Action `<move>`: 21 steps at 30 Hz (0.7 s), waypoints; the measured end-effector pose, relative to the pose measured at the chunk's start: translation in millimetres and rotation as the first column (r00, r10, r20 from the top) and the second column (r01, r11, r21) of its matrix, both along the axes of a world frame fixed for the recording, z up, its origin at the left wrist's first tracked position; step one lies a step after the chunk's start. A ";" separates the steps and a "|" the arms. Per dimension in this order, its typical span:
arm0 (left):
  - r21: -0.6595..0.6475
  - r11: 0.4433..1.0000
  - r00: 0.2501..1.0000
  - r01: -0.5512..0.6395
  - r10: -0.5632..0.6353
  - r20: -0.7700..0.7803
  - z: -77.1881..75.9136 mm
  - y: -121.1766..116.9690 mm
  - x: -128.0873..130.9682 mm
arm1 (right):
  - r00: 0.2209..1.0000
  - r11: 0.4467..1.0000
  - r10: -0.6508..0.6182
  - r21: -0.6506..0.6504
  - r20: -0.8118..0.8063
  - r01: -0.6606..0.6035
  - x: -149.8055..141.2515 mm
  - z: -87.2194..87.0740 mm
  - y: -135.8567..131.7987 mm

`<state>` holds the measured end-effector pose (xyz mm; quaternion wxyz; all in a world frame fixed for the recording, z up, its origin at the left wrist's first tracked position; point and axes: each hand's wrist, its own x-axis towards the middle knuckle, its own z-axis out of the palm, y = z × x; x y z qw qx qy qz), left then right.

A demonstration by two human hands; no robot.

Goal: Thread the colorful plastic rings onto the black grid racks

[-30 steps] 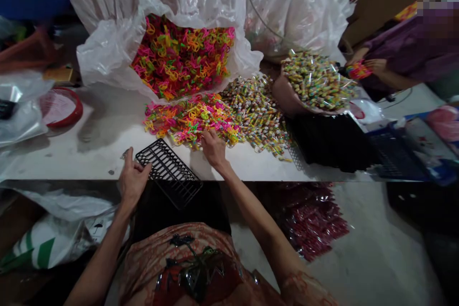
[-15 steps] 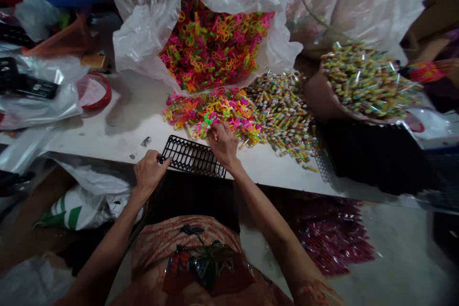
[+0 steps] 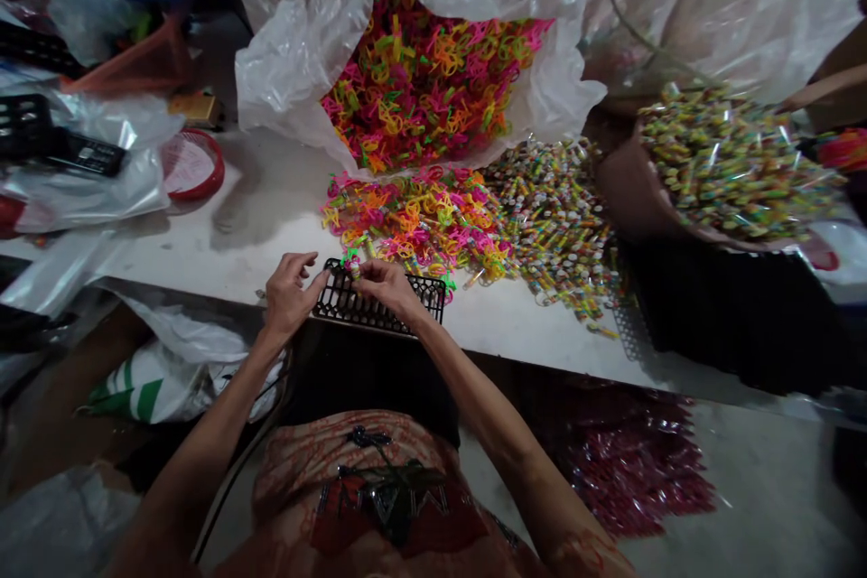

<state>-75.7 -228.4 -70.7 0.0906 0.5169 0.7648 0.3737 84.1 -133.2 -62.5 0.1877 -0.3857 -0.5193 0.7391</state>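
A black plastic grid tray [image 3: 386,311] with rows of slots lies at the table's front edge. My left hand [image 3: 290,296] is at the tray's left end, fingers apart, thumb close to its corner. Over the tray's left part, my right hand [image 3: 387,287] pinches a small bright green and pink plastic piece [image 3: 351,262], with a pale part at its lower end. Just behind the tray lies a heap of pink, orange and yellow plastic pieces [image 3: 420,217]. Beside it spreads a pile of small wrapped yellow-green tubes [image 3: 552,217].
A large clear plastic bag [image 3: 284,90] full of the colourful pieces opens towards me. At right stand a pink tub [image 3: 623,176] heaped with tubes and a black stack [image 3: 738,307]. A red round dish [image 3: 196,164] and plastic bags [image 3: 101,190] lie at left.
My right hand has moved left from the colourful heap to above the tray, with the green piece in its fingers. My left hand's fingers have come off the tray's corner and spread.
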 end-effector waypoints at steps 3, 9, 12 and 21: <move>-0.093 0.995 0.998 0.027 -0.031 -0.046 7.8 25.9 8.8 | 0.999 0.997 -0.040 0.072 0.023 0.038 1.5 -0.8 1.6; -0.420 0.907 0.987 -0.040 -0.030 -0.159 14.5 55.7 25.8 | 0.998 0.984 -0.039 0.173 0.041 0.031 6.6 2.3 3.0; -0.403 0.915 0.990 -0.025 -0.034 -0.140 14.2 58.8 28.2 | 0.997 0.975 -0.069 0.215 0.038 0.059 12.4 1.9 1.7; -0.026 0.990 0.637 -0.139 0.110 0.763 32.8 49.3 24.7 | 0.981 0.941 -0.189 0.276 -0.046 0.194 9.4 16.6 -9.5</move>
